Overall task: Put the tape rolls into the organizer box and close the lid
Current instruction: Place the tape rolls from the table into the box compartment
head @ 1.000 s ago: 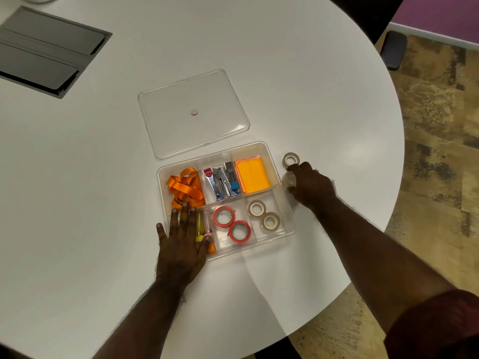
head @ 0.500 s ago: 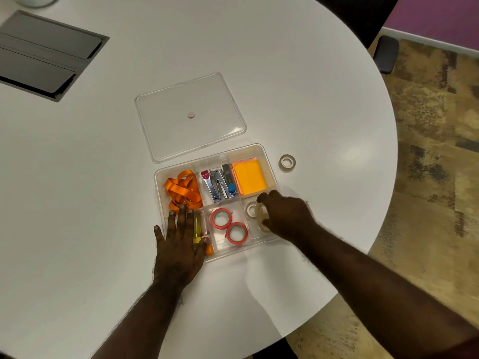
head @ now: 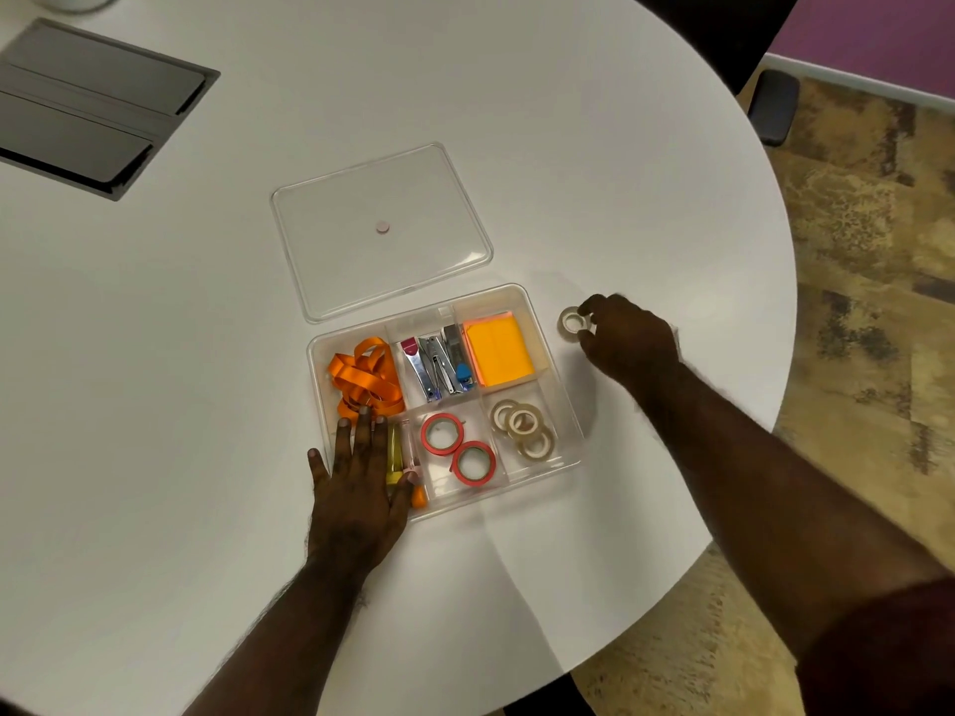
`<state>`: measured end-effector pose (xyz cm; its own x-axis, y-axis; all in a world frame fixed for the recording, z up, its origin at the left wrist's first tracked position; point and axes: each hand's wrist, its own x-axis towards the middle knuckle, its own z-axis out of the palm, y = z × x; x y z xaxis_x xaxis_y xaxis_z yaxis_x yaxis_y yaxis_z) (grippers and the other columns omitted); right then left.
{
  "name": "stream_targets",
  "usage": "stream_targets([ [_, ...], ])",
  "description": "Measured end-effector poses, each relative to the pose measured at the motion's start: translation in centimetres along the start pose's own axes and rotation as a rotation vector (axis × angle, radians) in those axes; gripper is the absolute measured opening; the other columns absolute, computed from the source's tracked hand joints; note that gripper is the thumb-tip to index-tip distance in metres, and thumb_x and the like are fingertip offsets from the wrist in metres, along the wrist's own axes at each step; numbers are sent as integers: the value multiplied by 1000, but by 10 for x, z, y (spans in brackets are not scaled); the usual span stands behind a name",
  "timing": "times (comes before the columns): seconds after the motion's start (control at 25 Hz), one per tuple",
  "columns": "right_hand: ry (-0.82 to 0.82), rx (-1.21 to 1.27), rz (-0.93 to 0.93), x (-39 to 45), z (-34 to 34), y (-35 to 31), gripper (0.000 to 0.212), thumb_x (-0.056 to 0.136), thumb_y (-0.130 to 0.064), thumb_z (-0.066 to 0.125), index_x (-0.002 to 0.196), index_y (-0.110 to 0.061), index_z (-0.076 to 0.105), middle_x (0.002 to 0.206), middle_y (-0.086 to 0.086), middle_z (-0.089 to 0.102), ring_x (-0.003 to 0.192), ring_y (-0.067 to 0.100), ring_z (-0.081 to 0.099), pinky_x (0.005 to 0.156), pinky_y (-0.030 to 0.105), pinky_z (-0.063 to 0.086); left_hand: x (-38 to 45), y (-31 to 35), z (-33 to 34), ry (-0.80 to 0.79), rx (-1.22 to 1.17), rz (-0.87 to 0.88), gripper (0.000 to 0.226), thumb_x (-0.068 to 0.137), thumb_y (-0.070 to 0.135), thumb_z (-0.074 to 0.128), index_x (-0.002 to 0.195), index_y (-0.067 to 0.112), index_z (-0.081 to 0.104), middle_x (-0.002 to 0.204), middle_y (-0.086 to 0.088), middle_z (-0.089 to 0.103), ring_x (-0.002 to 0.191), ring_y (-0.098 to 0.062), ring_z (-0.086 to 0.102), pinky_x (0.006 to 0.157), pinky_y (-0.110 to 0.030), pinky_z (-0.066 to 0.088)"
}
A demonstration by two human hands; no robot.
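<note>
Our left hand [head: 362, 488] covers the near-left corner of the clear organizer box [head: 563, 390], so we cannot make out what lies under it beyond a yellow tube [head: 395, 452] and an orange tip at the wall. The box's long axis runs left to right across the white table [head: 594, 147], its far-right corner swung slightly away from us. The clear lid [head: 382, 230] lies flat just beyond it, off the box, its near edge almost touching the box's far wall. Three beige tape rolls [head: 523, 426] overlap in the near-right compartment; two red tape rolls [head: 457, 448] lie flat in the one beside it. A last beige tape roll [head: 572, 323] sits flat on the table just right of the box. Our right hand [head: 628, 341] has its fingertips curled onto that roll's right side; whether they pinch it or only touch, we cannot tell. The left hand lies flat, fingers spread, on the box rim
</note>
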<state>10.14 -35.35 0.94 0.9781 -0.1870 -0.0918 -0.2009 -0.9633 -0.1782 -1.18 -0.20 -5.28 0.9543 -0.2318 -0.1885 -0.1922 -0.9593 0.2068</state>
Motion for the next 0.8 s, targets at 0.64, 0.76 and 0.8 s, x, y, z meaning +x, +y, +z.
stream_targets([
  [0.64, -114, 29, -76, 9, 29, 1, 47, 84, -26, 61, 129, -22, 49, 115, 11, 59, 97, 36, 60, 72, 42, 54, -1, 0, 1, 31, -18, -6, 76, 95, 57, 32, 155, 12, 19, 164, -9, 15, 151, -32, 9, 114, -69, 15],
  [0.76, -89, 165, -119, -6, 3, -9, 53, 82, -33, 65, 131, -28, 46, 118, 6, 60, 99, 33, 61, 73, 40, 53, -1, -1, 1, 25, -12, 3, 76, 95, 57, 32, 156, 13, 17, 164, -9, 14, 151, -32, 8, 115, -68, 13],
  [0.8, -108, 205, -157, -15, -5, -13, 53, 81, -35, 66, 130, -29, 46, 118, 5, 60, 98, 31, 62, 73, 39, 54, -1, -1, 2, 22, -10, 1, 76, 95, 57, 33, 156, 13, 16, 164, -9, 13, 151, -32, 7, 115, -68, 13],
])
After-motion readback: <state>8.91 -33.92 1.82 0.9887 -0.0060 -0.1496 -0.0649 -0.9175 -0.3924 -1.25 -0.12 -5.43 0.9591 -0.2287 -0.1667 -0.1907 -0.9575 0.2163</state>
